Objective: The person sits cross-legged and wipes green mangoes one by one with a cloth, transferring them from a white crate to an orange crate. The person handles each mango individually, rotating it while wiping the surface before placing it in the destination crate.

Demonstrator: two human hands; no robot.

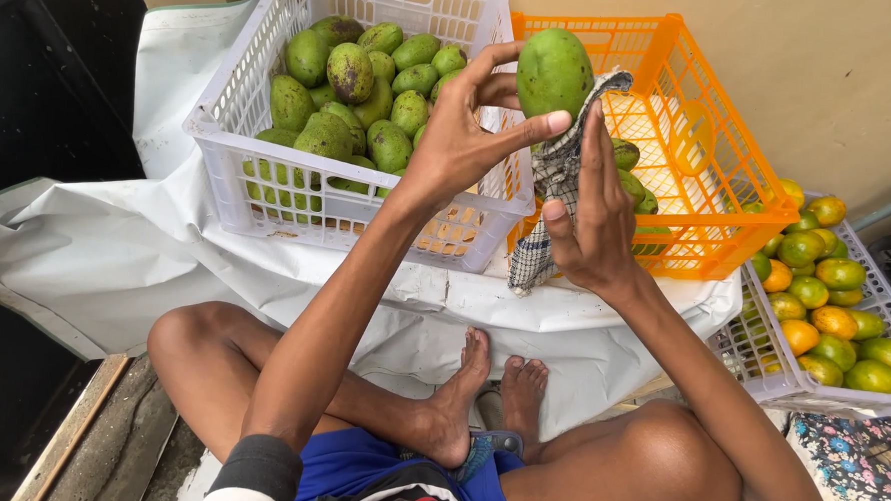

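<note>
White sheet [115,256] spread over floor, carrying both crates. White crate [240,141] at left, heaped with green mangoes [357,96]. Orange crate [710,162] at right, touching white crate, nearly bare, few mangoes [636,189] inside. Third white crate [761,369] at far right, holding green and orange citrus fruit [828,317]. Beige wall [824,77] behind. Raised above crates: green mango [553,73], pinched between thumb and fingers of left hand [460,141]. Checked cloth [553,185] pressed against mango by right hand [592,217], fingers extended together, cloth hanging below.
</note>
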